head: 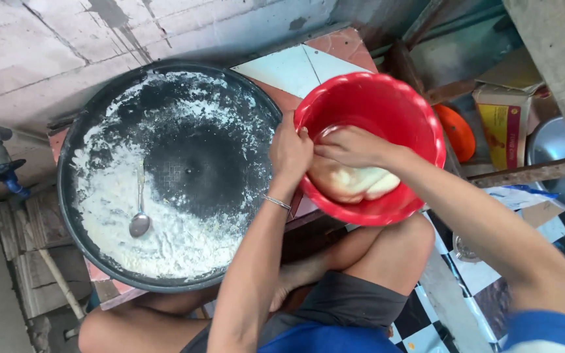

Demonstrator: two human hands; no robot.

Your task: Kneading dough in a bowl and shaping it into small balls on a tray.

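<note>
A red plastic bowl [397,104] stands tilted at the middle right, with a pale lump of dough [351,183] in its lower part. My right hand [351,147] lies inside the bowl, pressing on top of the dough. At the bowl's left rim, my left hand [290,151] grips the edge, a thin bracelet on its wrist. To the left sits a wide black pan [83,124] dusted with white flour, and a metal spoon [140,219] lies in the flour.
An orange lid [458,133] and a yellow-brown carton [508,124] stand to the right of the bowl. A metal pot [560,163] is at the far right. A blue tap [6,171] sticks out at the left wall. My bare knees are below.
</note>
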